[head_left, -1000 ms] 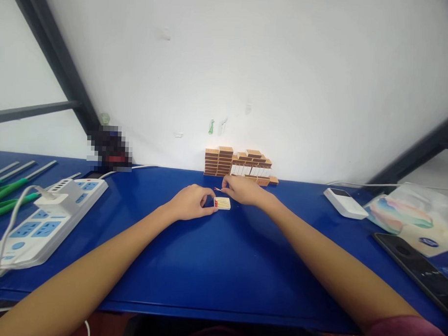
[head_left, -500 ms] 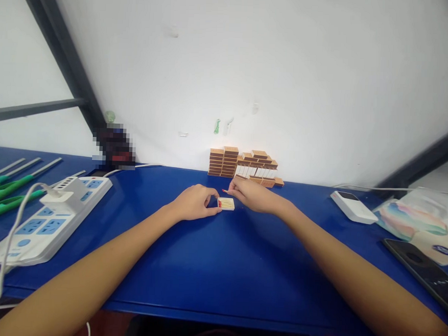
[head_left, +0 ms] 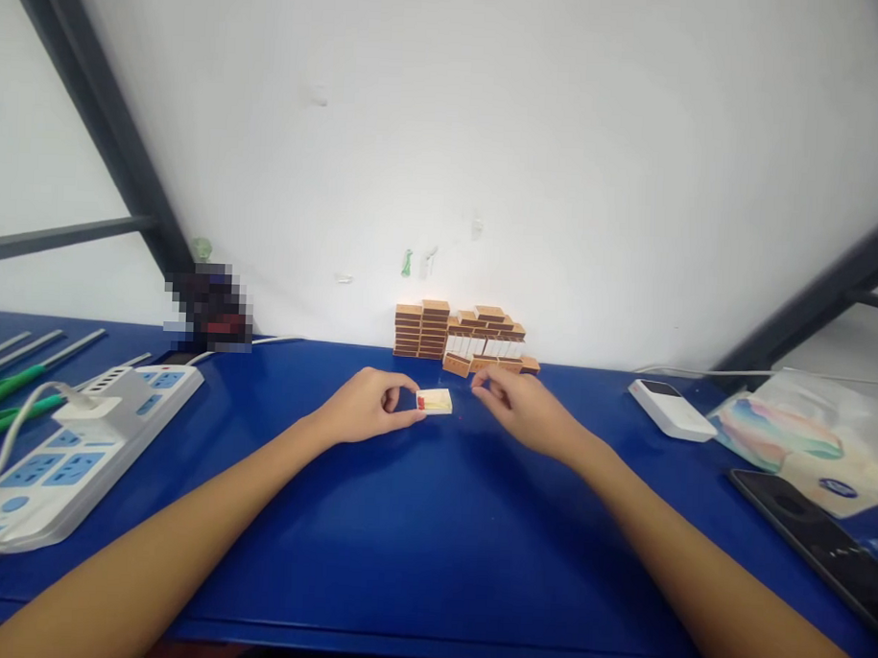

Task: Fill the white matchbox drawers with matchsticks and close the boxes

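In the head view my left hand [head_left: 368, 405] grips the left end of a small open matchbox tray [head_left: 443, 407] between thumb and fingers. Pale matchsticks with red heads lie inside the tray, the heads towards my left hand. To the right of the tray, apart from it, hovers my right hand [head_left: 519, 406]. Its fingers are loosely curled, with thumb and fingertips a little apart, and I see no match in them. Close behind the right hand stand stacked matchboxes [head_left: 434, 331] with brown sides, near the wall.
On the blue table [head_left: 403, 539], a white power strip [head_left: 111, 433] and green-handled lighters [head_left: 19, 391] lie at the left. A white device [head_left: 672, 412], a plastic packet [head_left: 788, 423] and a dark phone [head_left: 810, 529] are at the right. A white wall [head_left: 559, 180] rises behind.
The match that was pinched in my right hand no longer shows there. My right hand has drawn away rightward from the tray and its fingers have loosened. The view has shifted slightly.
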A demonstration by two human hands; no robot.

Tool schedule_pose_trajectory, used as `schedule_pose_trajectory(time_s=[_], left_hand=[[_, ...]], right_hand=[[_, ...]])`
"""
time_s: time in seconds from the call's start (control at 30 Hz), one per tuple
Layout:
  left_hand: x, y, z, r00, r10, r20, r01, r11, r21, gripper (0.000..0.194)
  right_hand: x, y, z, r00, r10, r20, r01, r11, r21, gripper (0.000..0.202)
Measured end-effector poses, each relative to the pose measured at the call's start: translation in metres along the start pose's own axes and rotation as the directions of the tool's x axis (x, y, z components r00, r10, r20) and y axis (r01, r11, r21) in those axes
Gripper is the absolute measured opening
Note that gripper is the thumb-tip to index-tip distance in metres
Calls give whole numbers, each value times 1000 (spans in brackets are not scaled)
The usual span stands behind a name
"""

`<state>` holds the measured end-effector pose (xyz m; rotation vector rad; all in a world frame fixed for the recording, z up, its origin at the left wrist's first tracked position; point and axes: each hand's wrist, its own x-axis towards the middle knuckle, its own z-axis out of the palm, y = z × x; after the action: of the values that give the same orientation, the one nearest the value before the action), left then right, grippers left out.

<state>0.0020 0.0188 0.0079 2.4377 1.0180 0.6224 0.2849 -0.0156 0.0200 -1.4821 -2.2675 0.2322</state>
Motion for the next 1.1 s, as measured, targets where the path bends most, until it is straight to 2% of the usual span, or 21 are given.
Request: schedule_pose_trajectory(time_s=[0.1, 0.23, 0.47, 0.73, 0.97, 1.1], left_hand=[[1, 2, -2, 1000, -3, -3, 3, 1000, -11, 42], [2, 1, -4, 1000, -8, -6, 9, 1000, 29, 39], [4, 3, -2, 1000, -5, -14, 6, 995, 103, 39], [2, 8, 0, 998, 50, -37, -41, 976, 213, 38], [-1, 15, -2, 994, 103, 24, -105, 985, 133, 40], [2, 12, -3, 993, 105, 46, -110, 987, 117, 39]], right_hand=[[-8, 27, -7, 995, 72, -62, -72, 997, 11, 20], [-9, 45, -8, 991, 125, -53, -127, 991, -42, 20], [-8, 41, -3, 995, 93, -48, -96, 993, -68, 18], [-6, 41, 3, 990, 127, -60, -130, 990, -51, 16], [-6, 51, 3, 985, 155, -73, -158, 986, -43, 15], [4, 56, 5, 975, 169, -142, -164, 985, 45, 20]])
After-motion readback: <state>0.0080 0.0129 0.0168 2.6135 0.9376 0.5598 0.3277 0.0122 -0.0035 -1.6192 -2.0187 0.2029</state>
